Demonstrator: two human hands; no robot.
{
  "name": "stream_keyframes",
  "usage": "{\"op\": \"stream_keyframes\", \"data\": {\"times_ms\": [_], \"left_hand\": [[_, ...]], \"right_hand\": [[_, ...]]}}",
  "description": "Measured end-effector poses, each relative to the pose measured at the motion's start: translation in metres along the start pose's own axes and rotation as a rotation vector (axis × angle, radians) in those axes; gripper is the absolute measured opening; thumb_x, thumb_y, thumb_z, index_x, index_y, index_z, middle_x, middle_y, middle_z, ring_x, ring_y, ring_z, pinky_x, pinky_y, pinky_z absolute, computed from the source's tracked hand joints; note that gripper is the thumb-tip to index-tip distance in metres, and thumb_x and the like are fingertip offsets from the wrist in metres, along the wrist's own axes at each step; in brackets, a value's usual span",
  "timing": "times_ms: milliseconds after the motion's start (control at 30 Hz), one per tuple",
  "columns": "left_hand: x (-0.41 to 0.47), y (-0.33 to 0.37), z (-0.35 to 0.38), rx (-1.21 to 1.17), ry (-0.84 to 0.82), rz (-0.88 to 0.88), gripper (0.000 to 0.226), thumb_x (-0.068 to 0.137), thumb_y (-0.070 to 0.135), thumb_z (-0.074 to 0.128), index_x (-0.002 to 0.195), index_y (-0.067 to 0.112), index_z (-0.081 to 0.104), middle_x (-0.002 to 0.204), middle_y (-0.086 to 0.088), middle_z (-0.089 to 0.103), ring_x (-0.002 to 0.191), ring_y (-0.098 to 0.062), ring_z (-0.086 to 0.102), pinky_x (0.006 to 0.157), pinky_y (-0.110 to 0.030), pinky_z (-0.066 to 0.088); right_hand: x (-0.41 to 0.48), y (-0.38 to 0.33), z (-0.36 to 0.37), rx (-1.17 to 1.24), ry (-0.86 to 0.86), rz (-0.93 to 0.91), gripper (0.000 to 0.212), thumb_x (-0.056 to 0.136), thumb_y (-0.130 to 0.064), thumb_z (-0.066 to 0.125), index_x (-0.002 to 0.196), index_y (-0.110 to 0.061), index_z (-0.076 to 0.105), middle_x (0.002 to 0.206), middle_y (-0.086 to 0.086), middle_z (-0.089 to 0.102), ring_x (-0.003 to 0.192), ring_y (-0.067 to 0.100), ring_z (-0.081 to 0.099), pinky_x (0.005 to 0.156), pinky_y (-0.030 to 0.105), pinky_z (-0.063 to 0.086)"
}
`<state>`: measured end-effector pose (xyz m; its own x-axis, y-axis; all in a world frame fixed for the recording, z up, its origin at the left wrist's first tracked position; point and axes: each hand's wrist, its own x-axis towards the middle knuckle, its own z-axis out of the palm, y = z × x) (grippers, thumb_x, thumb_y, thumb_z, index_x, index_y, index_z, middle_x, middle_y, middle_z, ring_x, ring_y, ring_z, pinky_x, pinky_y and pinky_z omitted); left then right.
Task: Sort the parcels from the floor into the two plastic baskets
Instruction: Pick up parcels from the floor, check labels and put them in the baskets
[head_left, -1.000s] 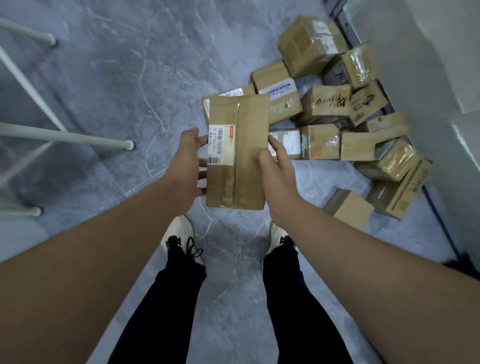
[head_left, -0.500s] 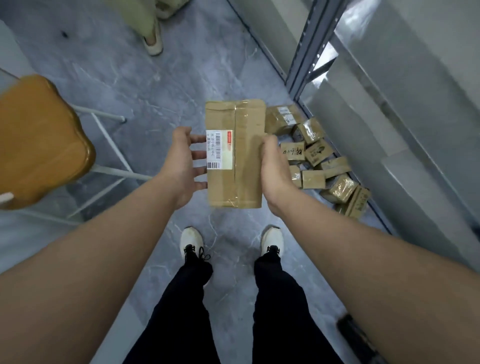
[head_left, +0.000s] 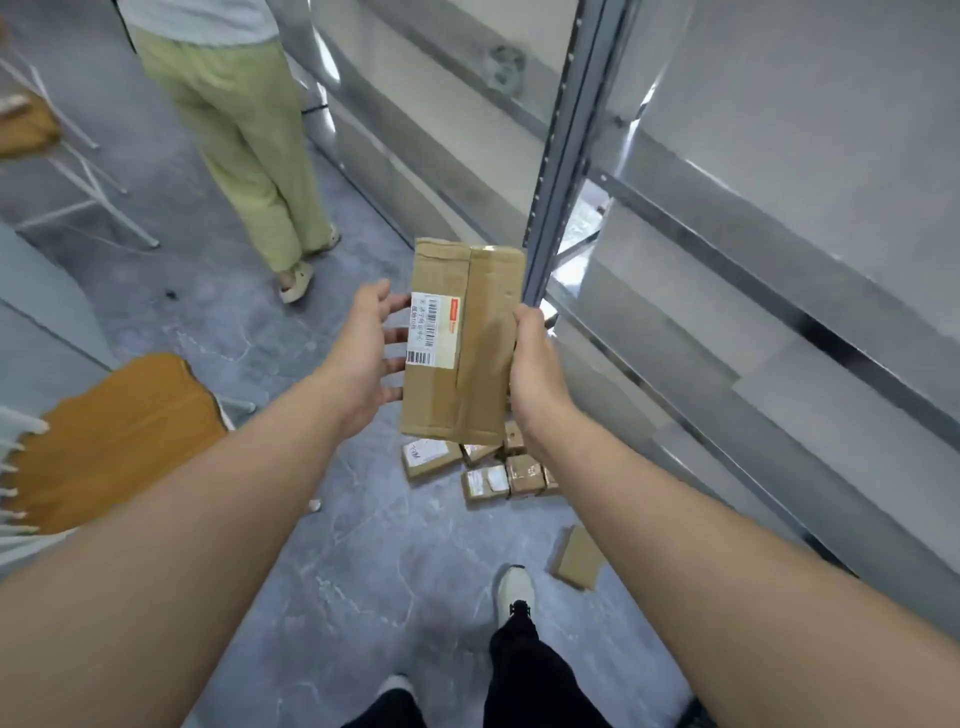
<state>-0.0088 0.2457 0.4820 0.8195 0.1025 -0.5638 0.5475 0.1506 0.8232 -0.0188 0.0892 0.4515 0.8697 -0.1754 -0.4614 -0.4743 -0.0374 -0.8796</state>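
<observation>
Holds a long brown parcel (head_left: 462, 340) upright in the air above the grey floor (head_left: 363, 571), label side towards the camera. Grips its right long edge with the right hand (head_left: 537, 369): thumb curled onto the front at the edge, other fingers hidden behind the cardboard. Meets the left long edge with the left hand (head_left: 363, 358), fingers straight and spread, tips at or just behind that edge; cannot tell whether all of them touch. Top and bottom edges free of both hands.

Below the bottom edge, on the floor: a cluster of small parcels (head_left: 488, 478) packed against one another, beside the foot of the metal shelving (head_left: 561, 156). Apart from the cluster, one flat parcel (head_left: 579, 558), near a white shoe (head_left: 516, 592).

To the left, a wooden chair seat (head_left: 119, 436). Ahead, a person in green trousers (head_left: 249, 156), close to the shelving. Between chair and shelving, a strip of bare floor running forward.
</observation>
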Motion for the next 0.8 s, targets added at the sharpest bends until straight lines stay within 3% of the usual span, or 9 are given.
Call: {"op": "stream_keyframes", "data": {"times_ms": [133,233,300,400,500,600,733,800], "left_hand": [[-0.052,0.042,-0.007,0.023,-0.113,0.108,0.048,0.101,0.059,0.031,0.123,0.034,0.066,0.117,-0.004,0.066,0.099,-0.024,0.063,0.091,-0.046,0.052],[-0.095,0.07,-0.004,0.032,-0.203,0.183,0.048,0.101,0.058,0.031,0.124,0.034,0.066,0.109,-0.002,0.067,0.099,-0.024,0.062,0.097,-0.05,0.051],[-0.125,0.087,0.002,0.043,-0.277,0.231,0.048,0.102,0.057,0.031,0.123,0.032,0.066,0.11,-0.004,0.064,0.101,-0.026,0.061,0.094,-0.049,0.052],[-0.17,0.106,0.017,0.081,-0.373,0.318,0.05,0.102,0.057,0.031,0.118,0.027,0.067,0.111,-0.007,0.065,0.103,-0.027,0.062,0.093,-0.05,0.053],[-0.214,0.117,0.037,0.103,-0.439,0.382,0.049,0.1,0.06,0.033,0.118,0.03,0.066,0.112,-0.01,0.066,0.11,-0.031,0.063,0.097,-0.054,0.053],[-0.257,0.121,0.062,0.111,-0.541,0.439,0.046,0.101,0.059,0.033,0.117,0.029,0.065,0.106,-0.009,0.066,0.103,-0.028,0.062,0.096,-0.05,0.052],[-0.307,0.117,0.102,0.091,-0.654,0.479,0.044,0.101,0.059,0.032,0.114,0.033,0.065,0.106,-0.008,0.066,0.102,-0.029,0.062,0.098,-0.052,0.053],[-0.333,0.115,0.125,0.088,-0.7,0.488,0.047,0.101,0.061,0.032,0.119,0.033,0.065,0.109,-0.01,0.065,0.107,-0.031,0.062,0.101,-0.057,0.051]], "right_hand": [[-0.057,-0.044,0.001,0.059,0.125,-0.104,0.071,0.071,-0.082,0.032,0.11,-0.041,0.074,0.116,-0.004,0.078,0.115,0.025,0.071,0.109,0.054,0.053],[-0.108,-0.076,-0.007,0.094,0.228,-0.2,0.057,0.08,-0.076,0.033,0.099,-0.039,0.072,0.111,0.0,0.078,0.111,0.026,0.071,0.107,0.055,0.054],[-0.143,-0.093,-0.016,0.109,0.304,-0.253,0.058,0.086,-0.073,0.032,0.105,-0.036,0.071,0.114,-0.001,0.076,0.111,0.023,0.069,0.109,0.054,0.052],[-0.188,-0.116,-0.036,0.132,0.391,-0.293,0.079,0.075,-0.083,0.027,0.121,-0.036,0.07,0.121,-0.002,0.074,0.116,0.024,0.067,0.109,0.057,0.05],[-0.23,-0.134,-0.06,0.147,0.464,-0.339,0.075,0.082,-0.079,0.027,0.126,-0.033,0.066,0.122,0.0,0.073,0.116,0.025,0.066,0.109,0.058,0.05],[-0.275,-0.144,-0.09,0.157,0.558,-0.386,0.083,0.077,-0.082,0.026,0.136,-0.037,0.063,0.13,-0.004,0.069,0.121,0.024,0.064,0.112,0.056,0.049],[-0.326,-0.149,-0.143,0.138,0.629,-0.459,0.064,0.1,-0.066,0.031,0.151,-0.037,0.056,0.139,-0.009,0.058,0.128,0.017,0.052,0.115,0.042,0.04],[-0.349,-0.15,-0.173,0.144,0.673,-0.475,0.066,0.097,-0.068,0.032,0.148,-0.035,0.058,0.138,-0.007,0.061,0.127,0.019,0.055,0.115,0.043,0.042]]}}
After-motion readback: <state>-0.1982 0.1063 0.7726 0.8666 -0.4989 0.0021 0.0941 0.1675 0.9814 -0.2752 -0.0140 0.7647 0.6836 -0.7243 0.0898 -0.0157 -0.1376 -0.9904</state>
